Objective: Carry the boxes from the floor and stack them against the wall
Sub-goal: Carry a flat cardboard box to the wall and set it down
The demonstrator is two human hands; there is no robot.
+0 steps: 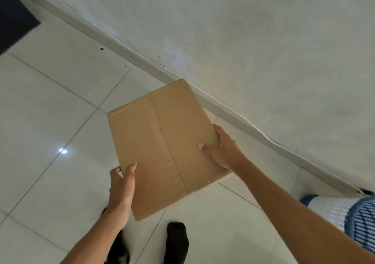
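Note:
A closed brown cardboard box [162,142] with a taped centre seam hangs above the tiled floor, its far corner close to the skirting of the white wall [263,40]. My left hand [121,184] grips its near left edge, thumb on top. Along the box's right edge sits my right hand [221,148], thumb pressed on the top face. Both bare forearms reach in from the bottom of the view.
Pale glossy floor tiles [50,111] spread to the left and below. A grey skirting board [129,53] runs diagonally along the wall. A blue and white basket-like object [353,217] stands at the right by the wall. My dark-socked feet [176,241] show below the box.

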